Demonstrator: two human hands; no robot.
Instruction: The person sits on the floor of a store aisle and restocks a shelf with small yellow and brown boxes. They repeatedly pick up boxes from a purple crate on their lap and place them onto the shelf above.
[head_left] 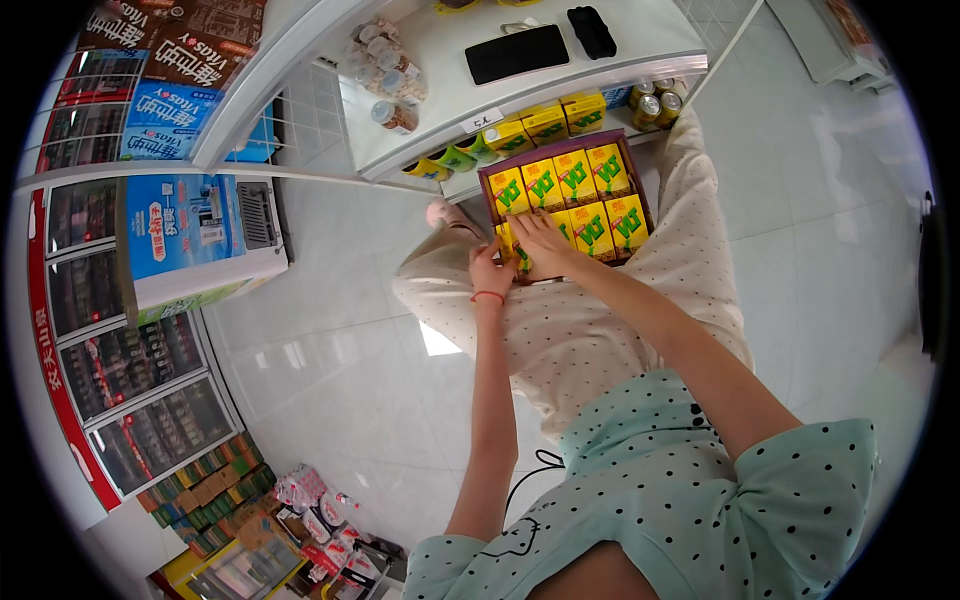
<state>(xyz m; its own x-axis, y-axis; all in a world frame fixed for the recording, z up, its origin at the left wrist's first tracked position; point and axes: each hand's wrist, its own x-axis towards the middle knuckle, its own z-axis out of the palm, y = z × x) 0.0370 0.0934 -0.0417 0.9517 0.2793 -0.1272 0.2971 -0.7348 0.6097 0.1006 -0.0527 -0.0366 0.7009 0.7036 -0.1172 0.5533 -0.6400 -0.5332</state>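
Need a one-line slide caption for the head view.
Left hand and right hand at the near-left corner of a purple-edged tray of yellow cartons, before a white shelf.

The person's bare left forearm (pixel 493 400) stands almost straight, running back from the fingers to the elbow, with the left wrist (pixel 489 294) nearly in line. The left hand (pixel 490 270) is bent at the knuckles, its curled fingers close beside those of the right hand (pixel 541 246). That hand lies lower-palm down, back upward, its fingers outstretched and slightly parted, pointing forward and to the left. Behind them, the bare right forearm (pixel 650 320) slants back and outward to the right. How firmly either hand grips cannot be told; the right thumb is hard to make out.
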